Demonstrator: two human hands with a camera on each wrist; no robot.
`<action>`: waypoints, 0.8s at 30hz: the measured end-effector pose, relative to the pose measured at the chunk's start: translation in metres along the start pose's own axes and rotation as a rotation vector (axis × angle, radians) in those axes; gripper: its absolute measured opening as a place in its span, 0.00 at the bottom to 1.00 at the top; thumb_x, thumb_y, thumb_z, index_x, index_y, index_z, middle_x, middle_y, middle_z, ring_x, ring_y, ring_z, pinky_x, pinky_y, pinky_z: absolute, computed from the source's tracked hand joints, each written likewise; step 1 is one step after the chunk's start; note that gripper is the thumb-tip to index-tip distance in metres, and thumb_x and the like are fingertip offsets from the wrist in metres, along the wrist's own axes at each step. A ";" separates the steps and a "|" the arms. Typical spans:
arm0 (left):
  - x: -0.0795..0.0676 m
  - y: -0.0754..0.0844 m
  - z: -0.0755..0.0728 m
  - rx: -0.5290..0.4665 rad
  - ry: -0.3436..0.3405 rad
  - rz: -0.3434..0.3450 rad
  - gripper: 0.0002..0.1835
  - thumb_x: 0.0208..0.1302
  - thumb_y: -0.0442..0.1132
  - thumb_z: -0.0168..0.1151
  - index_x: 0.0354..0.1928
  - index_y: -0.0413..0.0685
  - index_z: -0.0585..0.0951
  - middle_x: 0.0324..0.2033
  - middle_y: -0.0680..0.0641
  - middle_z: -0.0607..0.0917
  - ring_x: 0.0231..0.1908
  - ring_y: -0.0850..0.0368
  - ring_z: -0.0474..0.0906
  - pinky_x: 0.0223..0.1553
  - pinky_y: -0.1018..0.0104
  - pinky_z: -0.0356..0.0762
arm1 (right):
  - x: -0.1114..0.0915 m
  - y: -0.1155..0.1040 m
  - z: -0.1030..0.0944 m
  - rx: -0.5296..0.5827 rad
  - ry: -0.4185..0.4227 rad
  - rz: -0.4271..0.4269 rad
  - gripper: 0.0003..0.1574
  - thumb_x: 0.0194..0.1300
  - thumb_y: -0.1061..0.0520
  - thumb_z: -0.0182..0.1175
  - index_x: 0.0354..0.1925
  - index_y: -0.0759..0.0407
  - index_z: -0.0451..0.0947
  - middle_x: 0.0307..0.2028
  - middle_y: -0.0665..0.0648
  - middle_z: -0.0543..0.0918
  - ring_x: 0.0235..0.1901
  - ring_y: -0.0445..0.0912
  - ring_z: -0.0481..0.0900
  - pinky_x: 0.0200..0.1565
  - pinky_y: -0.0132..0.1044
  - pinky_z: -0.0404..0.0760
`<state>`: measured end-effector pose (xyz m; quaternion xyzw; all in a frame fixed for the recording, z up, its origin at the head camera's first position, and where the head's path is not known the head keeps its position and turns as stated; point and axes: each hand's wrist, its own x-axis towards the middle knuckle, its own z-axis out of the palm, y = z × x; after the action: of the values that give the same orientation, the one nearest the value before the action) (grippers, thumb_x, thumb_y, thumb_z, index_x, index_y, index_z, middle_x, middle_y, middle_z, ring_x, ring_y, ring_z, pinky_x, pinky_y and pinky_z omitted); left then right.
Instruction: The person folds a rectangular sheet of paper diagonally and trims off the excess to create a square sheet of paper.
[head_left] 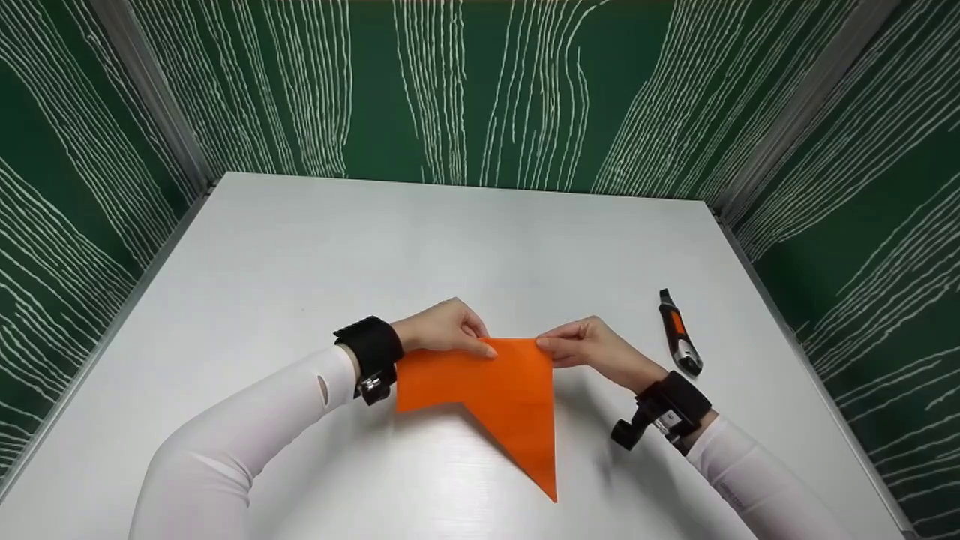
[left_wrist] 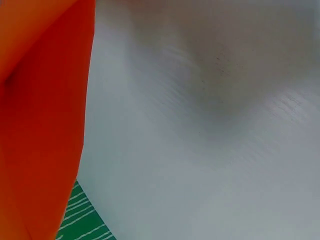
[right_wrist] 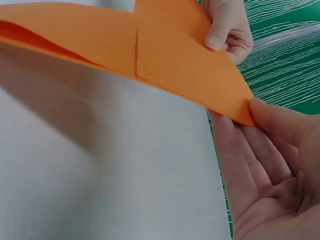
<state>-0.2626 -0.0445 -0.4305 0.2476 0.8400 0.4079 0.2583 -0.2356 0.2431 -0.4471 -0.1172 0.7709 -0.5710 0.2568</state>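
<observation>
Between both hands is a folded sheet of orange paper (head_left: 514, 405), its long point hanging toward the person in the head view. My left hand (head_left: 448, 327) pinches its upper edge near the middle, thumb on the front face. At the top right corner my right hand (head_left: 589, 346) pinches the paper between thumb and fingers. In the right wrist view, layered edges and a short slit or crease line show on the orange paper (right_wrist: 165, 60), with the right thumb (right_wrist: 275, 117) pressing its corner. Orange paper (left_wrist: 45, 110) fills the left side of the left wrist view; the left hand is hidden there.
A utility knife (head_left: 679, 331) with a black and orange handle lies on the white table (head_left: 450, 240), to the right of the right hand. Green walls (head_left: 480, 97) with white wavy lines enclose the table's back and sides. Each wrist wears a black strap (head_left: 373, 351) with a camera.
</observation>
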 end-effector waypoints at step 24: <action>0.002 -0.003 -0.001 -0.022 -0.016 -0.022 0.12 0.61 0.44 0.76 0.39 0.43 0.91 0.20 0.61 0.83 0.21 0.68 0.71 0.27 0.77 0.65 | 0.003 -0.001 -0.005 -0.071 -0.058 -0.039 0.23 0.73 0.52 0.64 0.57 0.67 0.83 0.41 0.45 0.92 0.41 0.39 0.90 0.50 0.36 0.88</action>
<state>-0.2651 -0.0452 -0.4331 0.2387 0.8360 0.4124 0.2722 -0.2411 0.2452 -0.4459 -0.1579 0.7804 -0.5445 0.2637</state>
